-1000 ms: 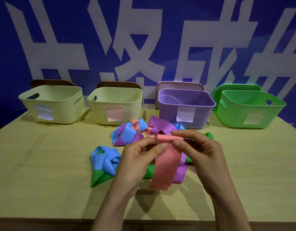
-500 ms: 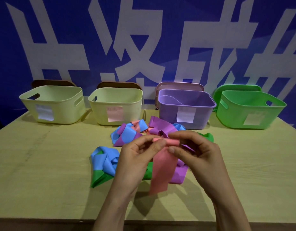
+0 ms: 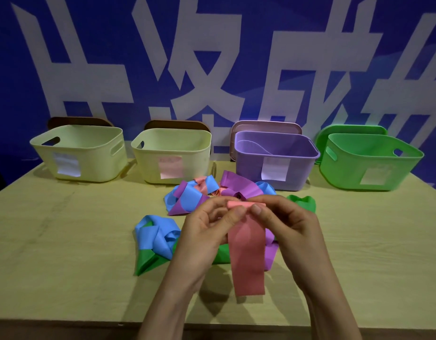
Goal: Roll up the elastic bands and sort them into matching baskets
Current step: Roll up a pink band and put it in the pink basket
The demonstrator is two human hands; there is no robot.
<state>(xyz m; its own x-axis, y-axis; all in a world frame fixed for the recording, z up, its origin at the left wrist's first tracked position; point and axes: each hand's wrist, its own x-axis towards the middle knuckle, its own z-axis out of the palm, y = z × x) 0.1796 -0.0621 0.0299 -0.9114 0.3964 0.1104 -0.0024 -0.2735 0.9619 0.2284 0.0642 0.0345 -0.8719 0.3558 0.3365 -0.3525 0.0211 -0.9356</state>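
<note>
Left hand (image 3: 207, 231) and right hand (image 3: 290, 224) fingers pinch the pink band's (image 3: 247, 251) seemingly rolled top above the table (image 3: 64, 241).

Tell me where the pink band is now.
Head view, centre: the pink band is pinched at its rolled top edge by the left hand and right hand, its tail hanging over the band pile.

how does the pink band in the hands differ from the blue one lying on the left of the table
The pink band is pinched by the left hand and right hand; the blue band lies untouched on the table. The pink band hangs flat, its top rolled; the blue band is crumpled. Both are wide, flat strips.
</note>
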